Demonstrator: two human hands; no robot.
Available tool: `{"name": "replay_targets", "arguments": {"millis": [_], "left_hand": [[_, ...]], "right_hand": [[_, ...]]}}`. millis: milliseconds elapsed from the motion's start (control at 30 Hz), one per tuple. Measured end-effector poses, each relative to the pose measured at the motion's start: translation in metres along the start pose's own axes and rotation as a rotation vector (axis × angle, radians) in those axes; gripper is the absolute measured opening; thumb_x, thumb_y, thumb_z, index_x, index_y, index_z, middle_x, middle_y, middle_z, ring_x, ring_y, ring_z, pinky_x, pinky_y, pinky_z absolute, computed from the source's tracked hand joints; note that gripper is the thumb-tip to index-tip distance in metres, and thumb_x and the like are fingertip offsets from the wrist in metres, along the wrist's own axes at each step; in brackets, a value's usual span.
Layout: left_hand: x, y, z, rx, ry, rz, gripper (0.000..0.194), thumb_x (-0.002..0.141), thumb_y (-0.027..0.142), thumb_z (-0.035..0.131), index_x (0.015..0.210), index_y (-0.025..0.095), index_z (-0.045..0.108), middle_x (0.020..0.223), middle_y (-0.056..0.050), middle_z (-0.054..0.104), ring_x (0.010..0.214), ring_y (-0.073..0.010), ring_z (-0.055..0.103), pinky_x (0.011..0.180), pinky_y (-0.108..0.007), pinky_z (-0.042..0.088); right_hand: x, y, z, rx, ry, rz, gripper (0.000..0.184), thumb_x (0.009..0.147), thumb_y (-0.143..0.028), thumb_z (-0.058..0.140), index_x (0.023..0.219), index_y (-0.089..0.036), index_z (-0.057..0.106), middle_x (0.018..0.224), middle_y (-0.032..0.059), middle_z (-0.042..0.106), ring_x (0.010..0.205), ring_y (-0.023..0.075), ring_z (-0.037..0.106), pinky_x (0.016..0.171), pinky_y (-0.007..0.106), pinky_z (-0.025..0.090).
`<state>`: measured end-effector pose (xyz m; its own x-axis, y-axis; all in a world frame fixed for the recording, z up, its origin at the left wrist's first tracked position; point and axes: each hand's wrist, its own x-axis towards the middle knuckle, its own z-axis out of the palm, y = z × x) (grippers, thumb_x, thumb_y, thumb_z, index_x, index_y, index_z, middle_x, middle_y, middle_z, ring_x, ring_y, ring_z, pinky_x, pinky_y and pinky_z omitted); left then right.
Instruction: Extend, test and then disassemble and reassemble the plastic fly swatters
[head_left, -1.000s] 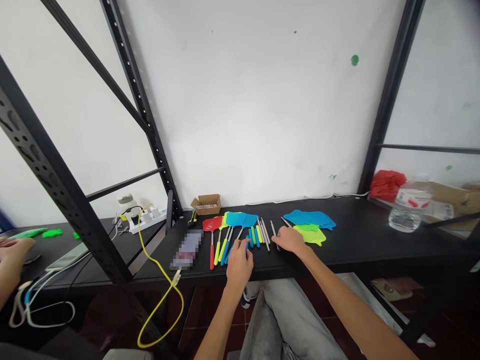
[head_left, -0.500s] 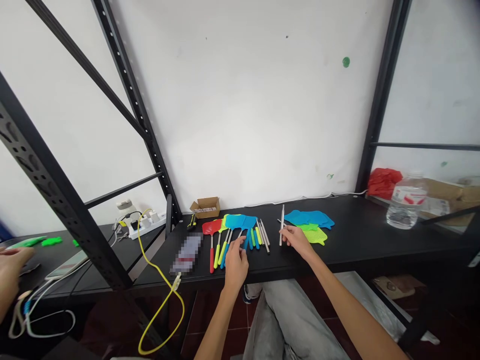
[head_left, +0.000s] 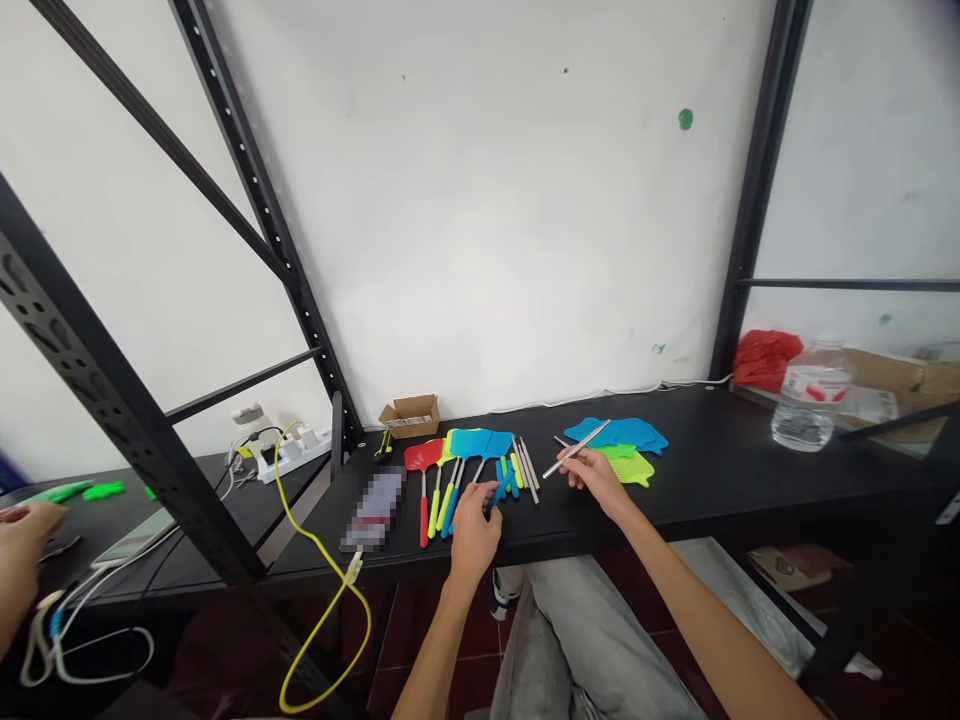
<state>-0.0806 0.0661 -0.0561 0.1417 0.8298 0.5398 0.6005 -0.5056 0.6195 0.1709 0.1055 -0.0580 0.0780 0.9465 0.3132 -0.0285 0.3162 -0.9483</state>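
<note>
Pinched in my left hand [head_left: 475, 522] is a blue handle grip [head_left: 501, 490], tilted up to the right. My right hand [head_left: 597, 480] holds a thin silver metal rod [head_left: 592, 434], slanting with its lower end towards the blue grip; the two are apart. Between the hands lie loose coloured grips [head_left: 518, 473] and several metal rods [head_left: 528, 465]. Left of them is a row of fly swatters with a red head [head_left: 424, 455] and blue heads [head_left: 480, 443]. Behind my right hand are loose blue swatter heads [head_left: 622, 432] and yellow-green heads [head_left: 631, 468].
A small open cardboard box [head_left: 410, 415] stands at the back by a yellow-black tool [head_left: 384, 446]. A blurred-out phone [head_left: 373, 510] lies left, with a yellow cable [head_left: 319, 540]. Another person's hand [head_left: 26, 530] shows far left. A water bottle [head_left: 810, 400] stands right.
The rod in my right hand has turned from upright to slanting, its lower end swinging left. The blue grip in my left hand has tipped over to the right.
</note>
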Motion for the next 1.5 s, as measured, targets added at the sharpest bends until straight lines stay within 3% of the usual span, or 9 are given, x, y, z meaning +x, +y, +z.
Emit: {"name": "replay_targets", "arguments": {"millis": [367, 800, 1233, 1500], "left_hand": [[-0.0018, 0.0056, -0.0003, 0.076, -0.102, 0.032, 0.034, 0.082, 0.011, 0.05, 0.108, 0.024, 0.066, 0.102, -0.004, 0.062, 0.094, -0.0194, 0.059, 0.083, -0.033, 0.049], [-0.002, 0.007, -0.0026, 0.071, -0.129, 0.046, 0.033, 0.085, 0.011, 0.048, 0.109, 0.024, 0.067, 0.105, -0.005, 0.063, 0.098, -0.0213, 0.059, 0.086, -0.035, 0.05], [-0.0025, 0.0074, -0.0053, 0.103, -0.13, 0.053, 0.033, 0.088, 0.011, 0.044, 0.106, 0.024, 0.069, 0.108, -0.004, 0.067, 0.101, -0.0219, 0.06, 0.09, -0.036, 0.047], [-0.0008, 0.0086, -0.0054, 0.092, -0.115, 0.022, 0.035, 0.093, 0.017, 0.04, 0.113, 0.025, 0.068, 0.104, -0.004, 0.07, 0.098, -0.022, 0.062, 0.087, -0.036, 0.047]], "right_hand": [[-0.003, -0.0084, -0.0003, 0.075, -0.03, 0.027, 0.034, 0.08, -0.045, 0.06, 0.084, -0.014, 0.072, 0.072, 0.0081, 0.07, 0.049, 0.0119, 0.054, 0.044, 0.024, 0.033], [-0.0039, -0.0054, -0.0009, 0.034, -0.134, 0.002, 0.03, 0.081, -0.041, 0.059, 0.086, -0.016, 0.075, 0.073, 0.0087, 0.072, 0.051, 0.0123, 0.055, 0.045, 0.024, 0.033], [-0.0045, -0.0063, 0.0002, -0.012, -0.196, -0.023, 0.036, 0.084, -0.047, 0.06, 0.087, -0.015, 0.076, 0.071, 0.0086, 0.071, 0.052, 0.0131, 0.055, 0.046, 0.024, 0.035], [-0.0045, -0.0046, -0.0012, 0.018, -0.158, -0.01, 0.035, 0.084, -0.047, 0.06, 0.086, -0.016, 0.076, 0.074, 0.0093, 0.072, 0.053, 0.0142, 0.056, 0.048, 0.026, 0.035]]}}
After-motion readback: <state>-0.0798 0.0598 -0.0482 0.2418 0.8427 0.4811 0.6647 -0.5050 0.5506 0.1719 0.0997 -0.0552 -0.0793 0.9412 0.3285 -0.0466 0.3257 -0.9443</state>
